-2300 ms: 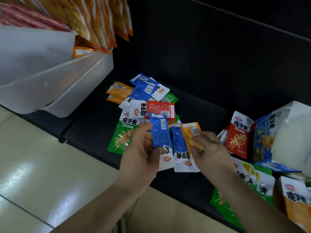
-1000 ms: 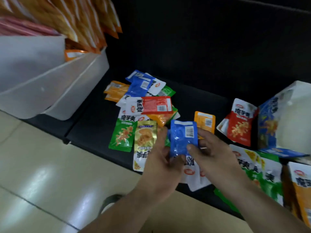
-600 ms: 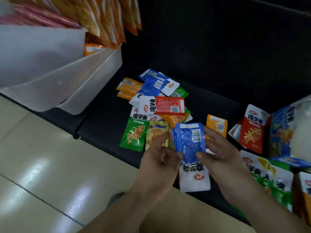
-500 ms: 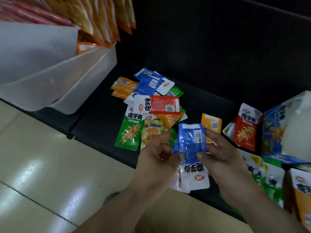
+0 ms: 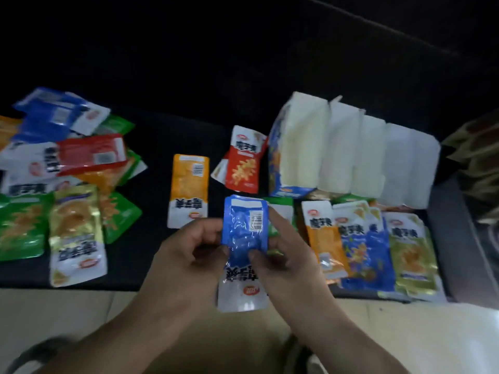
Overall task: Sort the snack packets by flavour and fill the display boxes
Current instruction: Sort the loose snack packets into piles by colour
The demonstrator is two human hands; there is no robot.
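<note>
Packet (image 5: 243,228) between left hand (image 5: 183,256), right hand (image 5: 293,261)

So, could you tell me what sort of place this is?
Probably a shop: branded snack packets lie on a dark low shelf beside white display boxes, above a pale floor. The left hand and right hand hold a blue packet.

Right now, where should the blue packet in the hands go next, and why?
Probably a short carry to the right, toward the display box with the blue side. The left hand and right hand both pinch the blue packet, and that box's print matches its colour.
</note>
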